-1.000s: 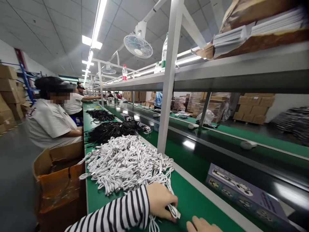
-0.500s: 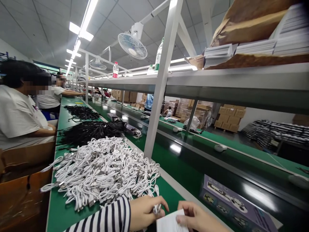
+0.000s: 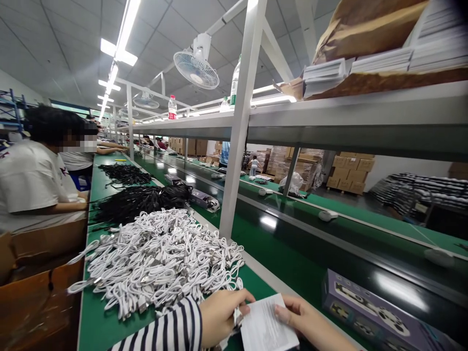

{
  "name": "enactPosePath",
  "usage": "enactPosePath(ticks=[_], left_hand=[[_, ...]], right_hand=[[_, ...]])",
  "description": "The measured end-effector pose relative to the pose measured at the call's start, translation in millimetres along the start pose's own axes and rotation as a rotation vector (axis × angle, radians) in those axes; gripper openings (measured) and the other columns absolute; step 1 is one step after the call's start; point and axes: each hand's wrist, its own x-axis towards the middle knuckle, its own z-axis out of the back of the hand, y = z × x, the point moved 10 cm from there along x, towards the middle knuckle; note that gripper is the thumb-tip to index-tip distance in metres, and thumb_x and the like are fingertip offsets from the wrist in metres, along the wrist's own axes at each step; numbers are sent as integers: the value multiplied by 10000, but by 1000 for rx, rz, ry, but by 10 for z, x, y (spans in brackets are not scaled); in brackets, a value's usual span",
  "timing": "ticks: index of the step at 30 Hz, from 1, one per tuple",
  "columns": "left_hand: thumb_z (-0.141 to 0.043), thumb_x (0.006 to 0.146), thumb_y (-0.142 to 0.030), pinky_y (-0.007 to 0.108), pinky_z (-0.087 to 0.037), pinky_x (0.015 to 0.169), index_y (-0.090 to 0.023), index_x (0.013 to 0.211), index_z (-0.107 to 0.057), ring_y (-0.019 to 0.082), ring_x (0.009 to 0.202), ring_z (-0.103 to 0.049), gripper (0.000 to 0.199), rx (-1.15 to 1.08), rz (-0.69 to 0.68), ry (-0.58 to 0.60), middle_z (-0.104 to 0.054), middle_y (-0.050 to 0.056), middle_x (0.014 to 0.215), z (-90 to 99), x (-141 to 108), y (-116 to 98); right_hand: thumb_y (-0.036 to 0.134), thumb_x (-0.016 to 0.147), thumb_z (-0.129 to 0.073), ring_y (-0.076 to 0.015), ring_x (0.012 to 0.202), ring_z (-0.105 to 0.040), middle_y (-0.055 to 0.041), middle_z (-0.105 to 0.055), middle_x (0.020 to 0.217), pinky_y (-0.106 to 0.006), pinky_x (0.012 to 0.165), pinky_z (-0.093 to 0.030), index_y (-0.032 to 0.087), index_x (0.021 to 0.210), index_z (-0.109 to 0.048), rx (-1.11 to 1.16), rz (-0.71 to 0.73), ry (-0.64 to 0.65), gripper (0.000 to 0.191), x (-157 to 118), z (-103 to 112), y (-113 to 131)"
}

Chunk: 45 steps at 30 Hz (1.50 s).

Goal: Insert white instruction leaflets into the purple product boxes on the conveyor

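Two hands at the bottom centre of the frame, near each other above the green bench point(image 3: 251, 277). Left hand point(image 3: 224, 316) half curled, with a bunched white cable point(image 3: 237, 317) pinched in the fingers, only partly visible. Right hand point(image 3: 302, 316) closed to a pinch on a white paper point(image 3: 268, 327), thumb on the upper face, fingers out of sight beneath, probably to hold the paper steady and facing upward. Left edge of the paper right by the left fingertips; contact or not, impossible to tell.

Big heap of white cables point(image 3: 168, 265) at centre left, just beyond the left sleeve, likely there for easy picking. Every cable looped into a small bundle, presumably against tangling. Behind, heaps of black cables point(image 3: 135, 204), apparently sorted by colour. At upper right, paper stacks point(image 3: 325, 75) in brown wrapping on the shelf point(image 3: 351, 109), perhaps to spare bench space.

In the way: a white post point(image 3: 237, 146) at the bench's far edge, partly blocking reach towards the dark belt point(image 3: 292, 251). Purple box point(image 3: 380, 312) at lower right, beyond the right forearm. Carton point(image 3: 40, 292) at lower left, below a co-worker point(image 3: 32, 185) in white.
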Motion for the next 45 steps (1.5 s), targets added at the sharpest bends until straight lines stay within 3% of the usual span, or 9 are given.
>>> enactPosePath(ticks=[5,14,21,25,29,38,42,45], left_hand=[[-305,972,-318,256,-425,725,-240,1139,-534,192,869,-596,294,-29,18,-30,-664,37,978,89,4,-5],[-358,942,-272,240,-385,630,-235,1050,-521,172,742,-583,199,16,50,-26,-659,-1,832,92,6,23],[-394,926,-253,232,-391,636,-234,1053,-504,167,743,-582,170,-8,-48,-30,-646,-1,827,61,3,13],[-391,934,-280,223,-408,651,-221,1013,-504,157,763,-587,150,-65,-132,-22,-645,15,859,41,-8,-58],[-387,938,-274,217,-412,653,-219,1011,-500,150,763,-588,146,-78,-154,-51,-647,20,874,83,-32,-109],[-360,964,-329,221,-440,683,-211,1006,-533,160,799,-600,213,-65,-146,-78,-652,49,897,137,-83,-156],[-383,952,-283,220,-436,661,-213,1003,-546,162,796,-597,185,-52,-145,-80,-652,45,899,152,-81,-167],[-360,963,-300,226,-438,670,-207,1021,-552,164,799,-604,221,-40,-146,-83,-657,48,896,157,-83,-176]], right_hand=[[686,810,-522,-98,556,-389,1,-496,664,-221,497,-279,141,848,-672,-8,36,-67,567,2,64,55],[692,757,-589,-153,623,-511,-34,-591,687,-267,603,-366,144,724,-660,48,63,-166,553,28,215,-16],[690,817,-505,-229,845,-582,-73,-643,882,-338,797,-424,164,965,-676,106,58,3,573,-40,40,59],[757,756,-508,-233,868,-562,-78,-628,937,-333,791,-412,173,1098,-645,64,93,125,690,-94,-43,65],[788,736,-484,-232,860,-553,-80,-622,959,-339,797,-406,181,1115,-643,4,82,120,733,-116,-48,78],[817,713,-454,-299,1097,-503,-112,-577,1193,-397,939,-365,220,1232,-589,-2,27,166,803,-164,-94,102],[744,741,-546,-275,1052,-518,-90,-601,1135,-363,893,-373,218,1163,-627,-12,-34,106,680,-118,-26,9],[651,780,-601,-210,891,-551,-54,-621,964,-295,768,-384,197,1016,-675,69,-33,67,517,-70,-24,10]])
